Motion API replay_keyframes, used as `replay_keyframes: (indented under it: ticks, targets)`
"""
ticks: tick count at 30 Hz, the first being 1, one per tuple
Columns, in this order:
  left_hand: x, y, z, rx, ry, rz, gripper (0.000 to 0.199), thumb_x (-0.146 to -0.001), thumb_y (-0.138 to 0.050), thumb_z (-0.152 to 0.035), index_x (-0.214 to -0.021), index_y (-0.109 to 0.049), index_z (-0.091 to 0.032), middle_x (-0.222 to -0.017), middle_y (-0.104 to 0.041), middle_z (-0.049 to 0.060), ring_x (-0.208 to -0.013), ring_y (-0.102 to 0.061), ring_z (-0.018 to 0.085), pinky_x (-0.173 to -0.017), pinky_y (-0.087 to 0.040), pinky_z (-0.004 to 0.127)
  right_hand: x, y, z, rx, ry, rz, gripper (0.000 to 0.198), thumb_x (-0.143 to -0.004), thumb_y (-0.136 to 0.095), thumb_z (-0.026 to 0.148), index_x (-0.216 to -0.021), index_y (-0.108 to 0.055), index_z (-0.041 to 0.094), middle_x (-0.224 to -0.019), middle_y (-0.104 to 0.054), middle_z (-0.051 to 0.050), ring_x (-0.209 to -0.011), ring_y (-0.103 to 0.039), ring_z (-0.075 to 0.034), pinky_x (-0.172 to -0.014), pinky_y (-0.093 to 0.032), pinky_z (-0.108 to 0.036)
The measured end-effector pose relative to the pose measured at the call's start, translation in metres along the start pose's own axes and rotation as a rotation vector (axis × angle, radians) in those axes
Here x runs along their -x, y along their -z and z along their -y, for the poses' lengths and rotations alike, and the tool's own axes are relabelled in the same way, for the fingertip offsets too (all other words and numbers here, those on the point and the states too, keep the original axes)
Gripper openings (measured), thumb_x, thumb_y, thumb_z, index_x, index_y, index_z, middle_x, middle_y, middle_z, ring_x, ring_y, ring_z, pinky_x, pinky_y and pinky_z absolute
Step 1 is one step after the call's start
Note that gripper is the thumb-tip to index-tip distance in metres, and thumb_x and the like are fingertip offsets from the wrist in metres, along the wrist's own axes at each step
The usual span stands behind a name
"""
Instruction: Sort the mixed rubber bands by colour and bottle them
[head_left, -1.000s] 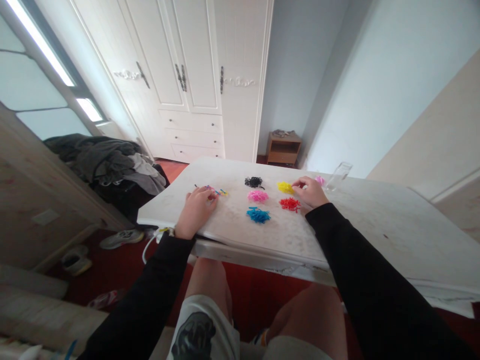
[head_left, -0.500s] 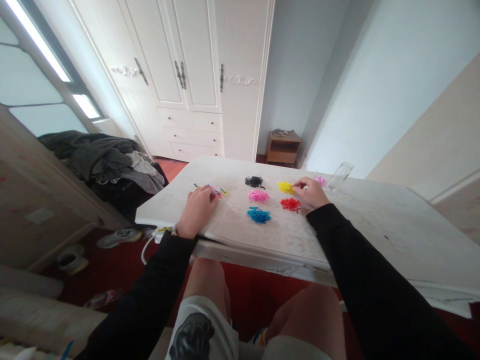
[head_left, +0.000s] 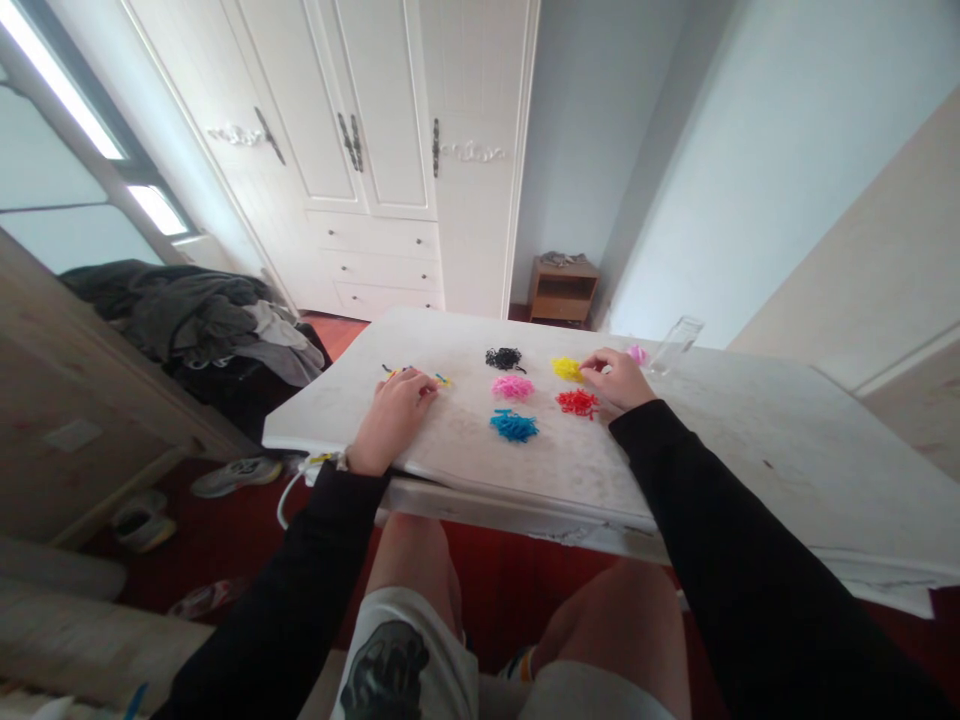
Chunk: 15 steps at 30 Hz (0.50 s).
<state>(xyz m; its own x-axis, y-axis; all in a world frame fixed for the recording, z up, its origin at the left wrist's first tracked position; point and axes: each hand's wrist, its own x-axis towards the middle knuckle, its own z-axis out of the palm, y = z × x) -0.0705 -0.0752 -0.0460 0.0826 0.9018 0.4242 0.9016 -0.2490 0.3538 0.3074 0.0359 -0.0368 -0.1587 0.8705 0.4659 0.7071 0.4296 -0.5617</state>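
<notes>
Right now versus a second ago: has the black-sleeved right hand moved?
No: the right hand keeps its place at the right edge of the yellow heap of small strips; the camera shifted.

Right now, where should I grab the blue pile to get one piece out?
On the blue pile, I'd pinch the strip at its far-left corner with fingertips, coming from the left: its end seems to poke out that way, past the heap, while the pink pile sits close behind.

From your head, the view faces forward and down past your knees (head_left: pixel 415 550), over both hands (head_left: pixel 394 415) and the near table (head_left: pixel 574 465), toward the far wardrobe (head_left: pixel 390 120).
</notes>
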Motion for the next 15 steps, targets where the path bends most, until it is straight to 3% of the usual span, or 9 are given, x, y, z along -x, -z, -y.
replay_keyframes:
  ticks: [10,15]
  targets:
    - [-0.001,-0.001,-0.002,-0.077,0.006,0.036,0.015,-0.100,-0.049,-0.021,-0.097,-0.064,-0.020,-0.113,-0.069,0.011,-0.111,-0.064,0.031,-0.098,-0.044,0.047,0.000,0.001,0.002,0.001,0.000,0.011,0.007,-0.071,-0.063,0.021,-0.069,-0.069,0.020,-0.079,-0.073,-0.005,-0.074,-0.062,-0.020,-0.073,-0.048,-0.033]
    - [-0.003,0.000,-0.011,0.035,-0.020,-0.003,0.013,-0.099,-0.049,-0.022,-0.093,-0.060,-0.020,-0.107,-0.068,0.011,-0.105,-0.062,0.029,-0.098,-0.044,0.045,-0.001,0.002,0.004,-0.010,0.003,0.011,0.008,-0.073,-0.063,0.022,-0.071,-0.071,0.019,-0.078,-0.074,-0.005,-0.074,-0.063,-0.020,-0.074,-0.049,-0.034]
